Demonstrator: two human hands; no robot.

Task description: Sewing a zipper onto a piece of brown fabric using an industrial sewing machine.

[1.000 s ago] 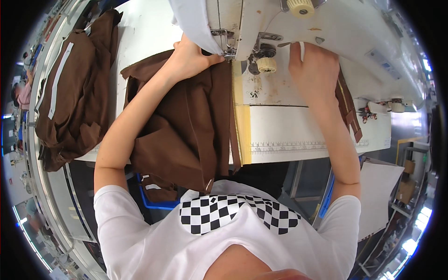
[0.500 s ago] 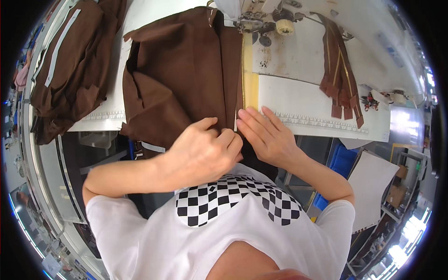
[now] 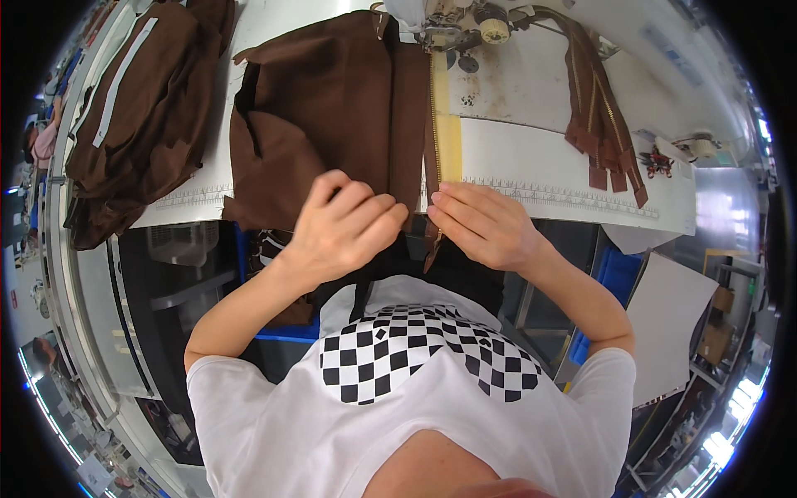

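Note:
A brown fabric piece (image 3: 332, 108) lies flat on the white table, with a folded edge along its right side. My left hand (image 3: 344, 222) is closed on the lower right corner of this fabric at the table's front edge; its fingertips are partly hidden. Along the fabric's right side runs a brown zipper (image 3: 435, 153) with gold teeth, its top end at the sewing machine (image 3: 452, 29). My right hand (image 3: 486, 224) pinches the zipper near its lower end, thumb hidden below, and the zipper's tail hangs past the table edge. A narrow gap separates fabric and zipper near my hands.
A yellow strip (image 3: 449, 137) lies on the table beside the zipper. A printed ruler (image 3: 564, 196) runs along the front edge. Several brown zippers (image 3: 599, 124) hang together at the right. Brown fabric pieces (image 3: 158, 108) are piled at the left. A blue bin (image 3: 616, 270) stands below right.
My left hand has moved left and a little up, with the fabric's corner. My right hand has gone from lying flat to pinching the zipper. A gap now shows between fabric and zipper.

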